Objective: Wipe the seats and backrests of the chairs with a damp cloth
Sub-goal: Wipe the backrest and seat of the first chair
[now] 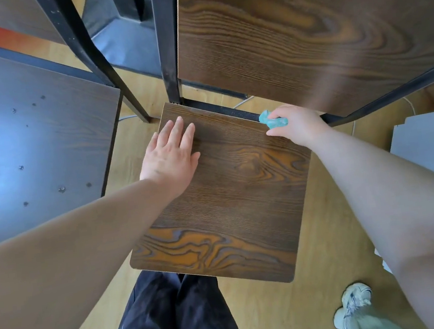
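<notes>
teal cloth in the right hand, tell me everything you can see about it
The teal cloth is small, scrunched into a wad with a slightly glossy look. Most of it is hidden inside the right hand, whose thumb and fingers curl round it; only a crumpled end pokes out. It sits at the rear edge of the wooden chair seat, against the black metal frame bar below the backrest. Its full size cannot be told.

Left hand (169, 153) flat; right hand (298, 124) pinching.

Seat (229, 190) glossy grained wood; frame (167, 48) matt black metal; cloth (273, 120) crumpled.
</notes>
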